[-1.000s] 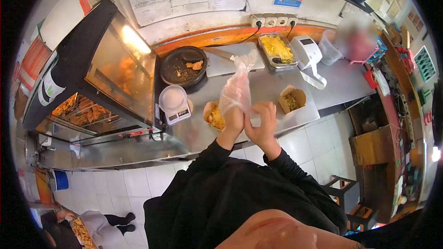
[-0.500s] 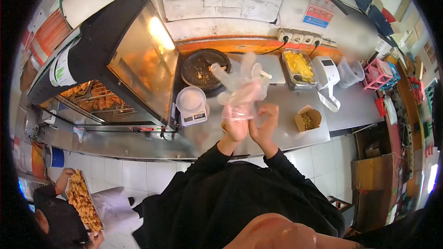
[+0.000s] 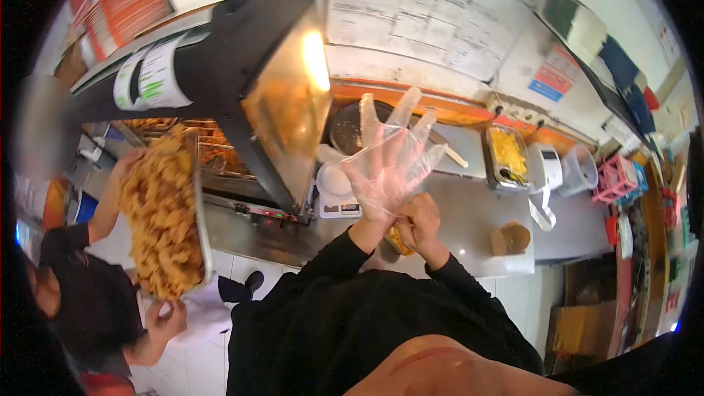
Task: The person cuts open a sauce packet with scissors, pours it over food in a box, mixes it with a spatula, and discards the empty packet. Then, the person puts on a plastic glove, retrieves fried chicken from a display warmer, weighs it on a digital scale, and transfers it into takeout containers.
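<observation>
My left hand point(image 3: 383, 180) is raised over the steel counter, its fingers spread wide inside a clear plastic glove point(image 3: 402, 114). The glove's fingertips reach past my own and hang loose. At the wrist, my right hand point(image 3: 421, 224) is bare, with its fingers closed on the glove's cuff. Partly hidden below my hands is a small box with yellowish food point(image 3: 398, 240). Beyond the left hand sit a dark stone mortar point(image 3: 343, 132) and a white kitchen scale point(image 3: 337, 207).
At left, a person holds a metal tray point(image 3: 203, 227) heaped with fried chicken beside the heated display cabinet point(image 3: 242, 51). On the counter are an open paper box point(image 3: 511, 240), a container of yellow food point(image 3: 507, 155), a white label printer point(image 3: 544, 165) and a clear tub point(image 3: 578, 171).
My left fingers have spread out inside the glove, and my right hand has closed on its cuff. The person with the tray has come up to the cabinet. My view has turned left.
</observation>
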The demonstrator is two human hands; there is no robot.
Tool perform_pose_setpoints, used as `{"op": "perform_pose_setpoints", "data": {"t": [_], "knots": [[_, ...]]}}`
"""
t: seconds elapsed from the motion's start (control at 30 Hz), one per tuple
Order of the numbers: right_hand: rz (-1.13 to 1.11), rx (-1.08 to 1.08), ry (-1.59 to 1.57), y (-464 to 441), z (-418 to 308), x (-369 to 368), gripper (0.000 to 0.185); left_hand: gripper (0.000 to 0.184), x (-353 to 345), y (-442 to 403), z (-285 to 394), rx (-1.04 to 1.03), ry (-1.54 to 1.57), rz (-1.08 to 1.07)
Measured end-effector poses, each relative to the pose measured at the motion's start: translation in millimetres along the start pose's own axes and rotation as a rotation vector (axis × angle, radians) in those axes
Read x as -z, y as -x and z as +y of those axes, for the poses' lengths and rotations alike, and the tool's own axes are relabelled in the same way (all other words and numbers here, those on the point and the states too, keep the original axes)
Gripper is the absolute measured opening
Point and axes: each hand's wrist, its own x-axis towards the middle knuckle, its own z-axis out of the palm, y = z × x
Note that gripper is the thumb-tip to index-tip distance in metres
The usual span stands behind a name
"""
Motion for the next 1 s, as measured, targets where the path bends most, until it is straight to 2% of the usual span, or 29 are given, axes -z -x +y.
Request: {"op": "perform_pose_setpoints", "data": {"t": [0.03, 0.13, 0.2, 0.23, 0.3, 0.4, 0.43, 0.5, 0.53, 0.57, 0.6, 0.63, 0.7, 0.73, 0.8, 0.83, 0.9, 1.0], "knots": [[-0.009, 0.018, -0.023, -7, 0, -2, 0.025, 0.092, -3, -2, 5, -0.029, -0.039, 0.094], [-0.109, 0.056, -0.095, -20, -1, -6, 0.023, 0.091, 0, -3, 23, -0.05, -0.052, -0.015], [-0.309, 0.204, -0.15, -24, -4, -8, 0.02, 0.097, -15, -1, 35, -0.049, -0.066, 0.005], [-0.317, 0.217, -0.161, -25, -11, -11, 0.02, 0.1, -32, -1, 45, 0.003, -0.101, 0.102], [-0.67, 0.367, -0.265, -31, -30, -14, 0.018, 0.106, -34, 6, 54, 0.049, -0.143, 0.221], [-0.712, 0.451, -0.338, -85, -52, 3, 0.018, 0.103, -31, 20, 64, 0.057, -0.057, 0.155], [-0.62, 0.574, -0.249, -112, -56, 10, 0.018, 0.102, -41, 24, 64, 0.066, 0.075, 0.143], [-0.369, 0.79, -0.023, -177, -69, 19, 0.011, 0.101, -47, 34, 59, 0.07, 0.01, 0.171], [-0.215, 0.813, -0.167, -213, -71, 14, 0.013, 0.1, -49, 38, 55, 0.078, -0.049, 0.199], [-0.317, 0.681, 0.072, -243, -78, 20, 0.016, 0.099, -51, 43, 50, 0.087, -0.108, 0.227], [-0.118, 0.685, -0.052, -279, -95, 17, 0.016, 0.098, -53, 46, 46, 0.096, -0.166, 0.252], [-0.123, 0.668, 0.013, -316, -92, 7, 0.023, 0.097, -54, 50, 42, 0.106, -0.222, 0.28], [-0.568, 0.659, 0.149, -373, -102, 6, 0.061, 0.096, -47, 59, 39, 0.127, -0.191, 0.249], [-0.566, 0.658, 0.154, -384, -101, 1, 0.061, 0.096, -45, 63, 37, 0.147, -0.152, 0.226], [-0.881, 0.504, 0.157, -406, -98, -6, 0.056, 0.097, -45, 65, 34, 0.16, -0.162, 0.207], [-0.885, 0.507, 0.161, -415, -92, -11, 0.056, 0.097, -48, 65, 34, 0.175, -0.16, 0.21], [-1.066, 0.203, -0.038, -423, -87, -18, 0.046, 0.097, -53, 69, 34, 0.185, -0.157, 0.212], [-1.065, 0.151, 0.043, -433, -89, -8, 0.039, 0.097, -54, 75, 37, 0.189, -0.176, 0.208]]}}
